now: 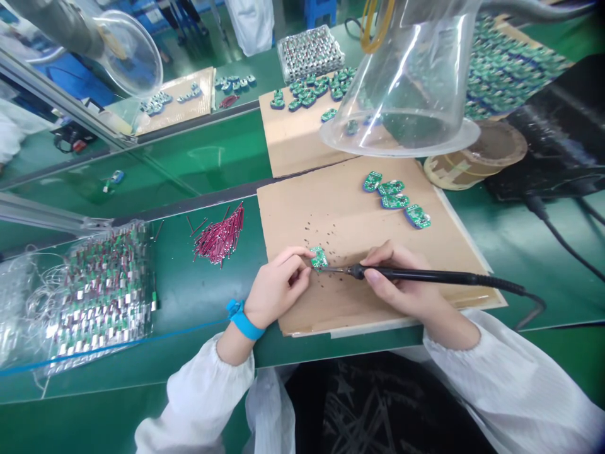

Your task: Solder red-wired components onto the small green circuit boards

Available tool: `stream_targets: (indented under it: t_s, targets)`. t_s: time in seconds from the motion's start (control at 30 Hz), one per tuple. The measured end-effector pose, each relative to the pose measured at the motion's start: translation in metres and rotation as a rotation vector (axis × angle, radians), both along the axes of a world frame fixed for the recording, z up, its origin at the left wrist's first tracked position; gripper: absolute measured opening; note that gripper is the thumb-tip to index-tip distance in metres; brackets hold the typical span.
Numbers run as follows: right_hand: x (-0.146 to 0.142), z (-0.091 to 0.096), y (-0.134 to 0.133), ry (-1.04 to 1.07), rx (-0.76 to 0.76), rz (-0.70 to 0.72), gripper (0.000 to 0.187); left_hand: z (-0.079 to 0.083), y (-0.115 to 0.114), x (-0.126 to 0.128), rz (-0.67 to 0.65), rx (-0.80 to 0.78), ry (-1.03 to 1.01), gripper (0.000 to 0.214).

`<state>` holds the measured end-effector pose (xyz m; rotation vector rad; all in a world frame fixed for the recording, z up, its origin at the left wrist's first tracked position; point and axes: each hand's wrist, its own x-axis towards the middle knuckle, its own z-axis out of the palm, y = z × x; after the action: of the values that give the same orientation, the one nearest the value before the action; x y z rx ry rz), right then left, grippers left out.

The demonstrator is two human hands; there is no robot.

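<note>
A small green circuit board lies on the cardboard sheet in front of me. My left hand, with a blue strap at the wrist, is closed at the board's left edge, its fingertips touching it. Whether a thin wire is also pinched there is too small to tell. From the right, my right hand grips a black soldering iron like a pen. The iron's metal tip meets the board's lower edge.
Dark red wires lie piled left of the cardboard. Beyond them sits a plastic tray of small wired parts. Several boards lie at the cardboard's upper right. A clear fume hood hangs above, near a brown pot.
</note>
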<state>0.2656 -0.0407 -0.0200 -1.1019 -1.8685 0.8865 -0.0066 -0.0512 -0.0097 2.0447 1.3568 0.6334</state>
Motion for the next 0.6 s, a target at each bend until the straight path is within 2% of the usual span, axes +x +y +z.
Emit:
stream_targets:
  t_s: [0.6]
  targets:
    - [0.0001,0.0005,0.0004,-0.006,0.015,0.01,0.009,-0.004,-0.0013,0.0002,0.016,0.0,-0.033,0.015]
